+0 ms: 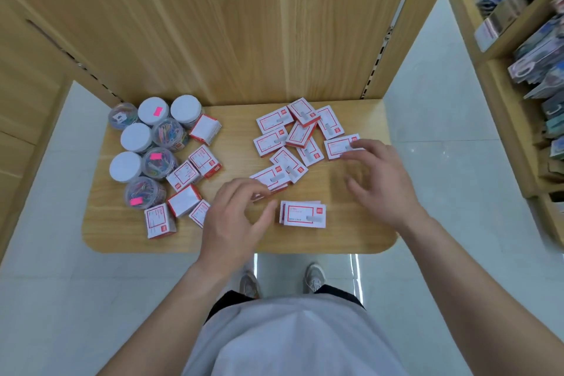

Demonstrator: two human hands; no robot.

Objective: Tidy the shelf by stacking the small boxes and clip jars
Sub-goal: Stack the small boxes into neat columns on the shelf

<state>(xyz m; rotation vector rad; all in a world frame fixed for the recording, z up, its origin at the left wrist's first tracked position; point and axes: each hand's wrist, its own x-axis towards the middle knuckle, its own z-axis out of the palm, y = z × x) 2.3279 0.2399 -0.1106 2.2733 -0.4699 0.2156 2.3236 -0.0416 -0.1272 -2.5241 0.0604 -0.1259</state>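
Several small white-and-red boxes lie scattered on the wooden shelf (351,238). A loose pile of flat boxes (293,134) sits at the back right. A short stack of flat boxes (302,214) lies near the front, between my hands. Taller boxes (195,168) lie at the left, beside several clip jars (143,143) with white lids or coloured clips showing. My left hand (235,217) hovers with fingers curled over a flat box (270,175), fingertips at its edge. My right hand (381,180) is spread, its fingertips touching another flat box (338,146).
The shelf has a wooden back panel (244,24) and rounded front corners. Another shelf unit (518,49) with packaged goods stands at the right. Pale floor tiles and my shoes (314,278) show below the shelf edge.
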